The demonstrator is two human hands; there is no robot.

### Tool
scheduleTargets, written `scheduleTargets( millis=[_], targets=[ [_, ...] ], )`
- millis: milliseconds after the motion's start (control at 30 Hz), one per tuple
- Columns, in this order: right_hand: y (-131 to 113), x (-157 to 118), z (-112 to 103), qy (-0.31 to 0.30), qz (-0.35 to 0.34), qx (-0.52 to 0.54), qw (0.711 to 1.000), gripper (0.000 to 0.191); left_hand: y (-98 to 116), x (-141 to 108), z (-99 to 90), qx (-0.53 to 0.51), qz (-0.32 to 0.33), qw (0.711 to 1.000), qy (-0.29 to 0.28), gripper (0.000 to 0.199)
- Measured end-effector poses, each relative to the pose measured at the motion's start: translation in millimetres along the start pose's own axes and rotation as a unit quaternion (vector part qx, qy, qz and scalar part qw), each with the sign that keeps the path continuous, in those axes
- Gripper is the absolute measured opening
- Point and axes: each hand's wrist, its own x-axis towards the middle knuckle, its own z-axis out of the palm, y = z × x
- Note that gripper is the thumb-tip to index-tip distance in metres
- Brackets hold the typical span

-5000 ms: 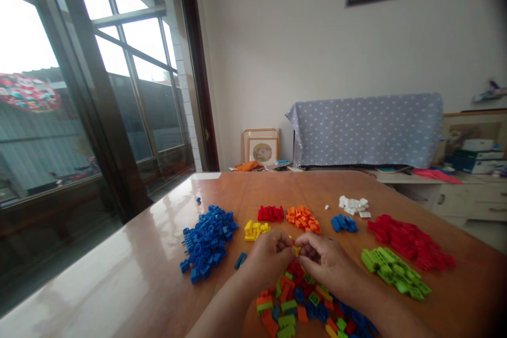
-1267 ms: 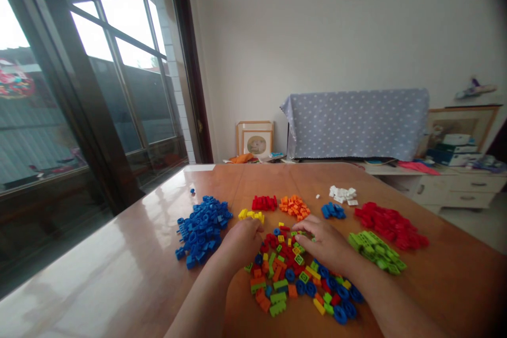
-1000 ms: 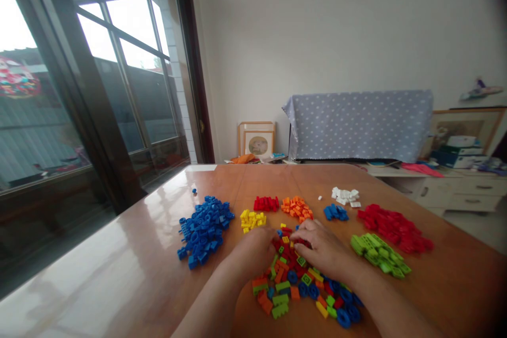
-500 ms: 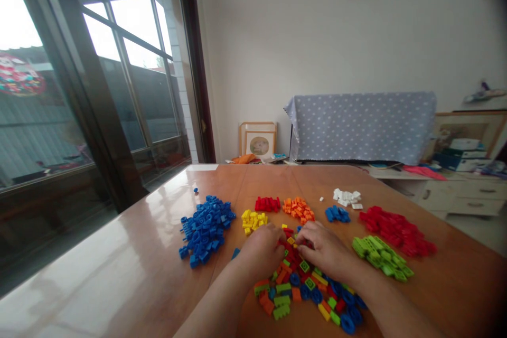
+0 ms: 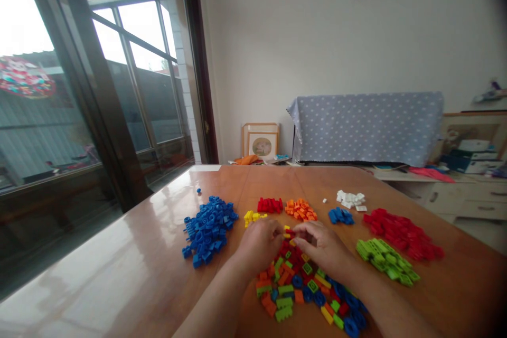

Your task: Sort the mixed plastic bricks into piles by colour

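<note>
My left hand (image 5: 261, 242) is at the far end of a mixed pile of toy building bricks (image 5: 284, 290). Its fingers are curled in, and whatever they hold is hidden. Facing it across a small gap, my right hand (image 5: 322, 243) has thumb and fingertips drawn together; what lies in them is too small to make out. A small red brick (image 5: 290, 233) and yellow bricks show between the fingertips. The mixed pile has red, orange, green, yellow and blue pieces and spreads below and between my forearms. Yellow bricks (image 5: 252, 217) lie just behind my left hand, partly covered by it.
Sorted heaps surround the pile: blue bricks (image 5: 209, 229) at left, red bricks (image 5: 270, 205) and orange bricks (image 5: 301, 209) behind, small blue bricks (image 5: 340, 215), white bricks (image 5: 351, 199), red pieces (image 5: 403, 233) and green bricks (image 5: 386, 261) at right. All rest on a glossy wooden table (image 5: 130, 274).
Both hands have moved slightly up and away, closer together, and my left hand now covers more of the yellow heap. The whole view has shifted a little.
</note>
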Motion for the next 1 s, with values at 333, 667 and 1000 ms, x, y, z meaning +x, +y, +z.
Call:
scheduleTargets(
  millis=[333,667,1000],
  targets=[
    [9,-1,-8,0.043,0.024,-0.001,0.999,0.024,-55,-2,-24.8,0.09,-0.198,0.976,0.024,0.015],
    [13,0,-9,0.045,0.024,-0.007,0.999,0.026,-60,0,-21.3,0.135,-0.247,0.959,0.031,0.018],
    [31,6,-5,0.037,0.015,-0.095,0.995,0.033,-41,4,-14.0,0.11,-0.109,0.985,0.081,0.024]
  ],
)
